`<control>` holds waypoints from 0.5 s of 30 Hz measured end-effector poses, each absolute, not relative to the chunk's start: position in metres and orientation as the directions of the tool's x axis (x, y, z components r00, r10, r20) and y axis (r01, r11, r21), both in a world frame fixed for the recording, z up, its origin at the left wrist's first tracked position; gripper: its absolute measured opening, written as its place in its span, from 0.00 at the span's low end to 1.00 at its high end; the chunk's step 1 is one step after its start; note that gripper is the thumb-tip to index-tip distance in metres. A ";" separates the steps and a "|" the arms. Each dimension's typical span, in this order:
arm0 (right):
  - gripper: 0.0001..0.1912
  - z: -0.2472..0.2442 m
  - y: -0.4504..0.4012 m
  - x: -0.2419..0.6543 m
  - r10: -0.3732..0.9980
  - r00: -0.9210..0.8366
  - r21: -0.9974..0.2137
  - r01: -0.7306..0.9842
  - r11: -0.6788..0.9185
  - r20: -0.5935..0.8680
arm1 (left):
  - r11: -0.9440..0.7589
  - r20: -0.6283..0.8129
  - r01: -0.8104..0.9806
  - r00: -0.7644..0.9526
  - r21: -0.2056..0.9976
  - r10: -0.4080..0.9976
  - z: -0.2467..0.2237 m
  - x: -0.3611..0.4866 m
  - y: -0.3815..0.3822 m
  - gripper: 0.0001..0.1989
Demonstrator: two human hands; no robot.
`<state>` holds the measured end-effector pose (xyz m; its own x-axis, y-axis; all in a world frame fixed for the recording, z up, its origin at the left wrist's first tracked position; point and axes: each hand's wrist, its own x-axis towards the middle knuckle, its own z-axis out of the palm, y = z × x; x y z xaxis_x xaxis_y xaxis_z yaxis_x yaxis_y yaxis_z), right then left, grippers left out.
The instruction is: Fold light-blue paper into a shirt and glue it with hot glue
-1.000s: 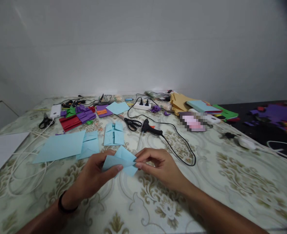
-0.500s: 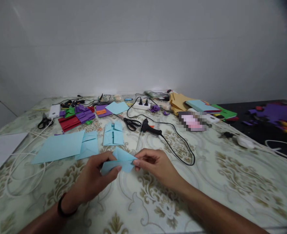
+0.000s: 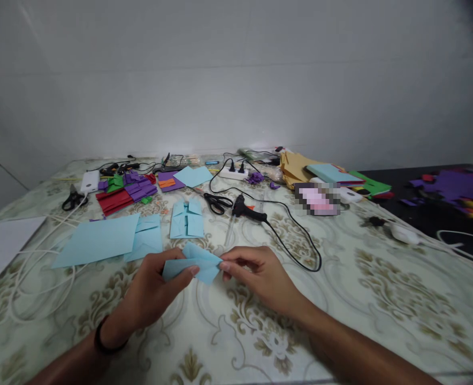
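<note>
A partly folded light blue paper point(image 3: 207, 271) is held between both hands above the patterned tablecloth. My left hand point(image 3: 154, 286) pinches its left part, with the thumb on top and the other fingers behind. The fingertips of my right hand point(image 3: 256, 272) grip the paper's right corner. Just beyond it lies a folded light blue piece point(image 3: 187, 219) with flaps meeting along the middle. To the left, a large blue sheet point(image 3: 100, 240) overlaps another folded blue piece point(image 3: 149, 238).
A black glue gun point(image 3: 250, 212) with a looping cord lies beyond my right hand, beside black-handled scissors point(image 3: 218, 203). Coloured folded papers point(image 3: 126, 192), a power strip point(image 3: 234, 174) and a phone point(image 3: 317, 199) stand farther back. White cables point(image 3: 39, 315) coil at left.
The held paper has tilted and shifted slightly left, its folded flaps now lying at a different angle. My left hand has turned a little with it; my right hand has barely moved.
</note>
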<state>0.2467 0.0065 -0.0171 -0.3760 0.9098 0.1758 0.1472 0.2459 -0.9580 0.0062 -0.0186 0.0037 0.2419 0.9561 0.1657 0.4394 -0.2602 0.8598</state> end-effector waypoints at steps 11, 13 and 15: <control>0.21 -0.015 0.001 0.243 0.898 -0.384 -0.963 0.071 0.259 0.213 | -0.188 0.087 0.386 0.264 0.903 0.961 0.002 0.005 -0.019 0.21; 0.22 -0.015 0.000 0.242 0.902 -0.379 -0.971 0.037 0.238 0.207 | -0.173 0.076 0.369 0.262 0.913 0.962 0.001 0.005 -0.018 0.20; 0.22 -0.016 0.000 0.241 0.905 -0.381 -0.977 0.017 0.211 0.188 | -0.182 0.089 0.367 0.258 0.912 0.962 0.001 0.005 -0.017 0.20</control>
<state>0.2414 0.0001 -0.0161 -0.3805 0.9054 0.1883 0.0173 0.2105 -0.9774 0.0051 -0.0171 0.0005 0.2581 0.9621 0.0885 0.3671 -0.1824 0.9121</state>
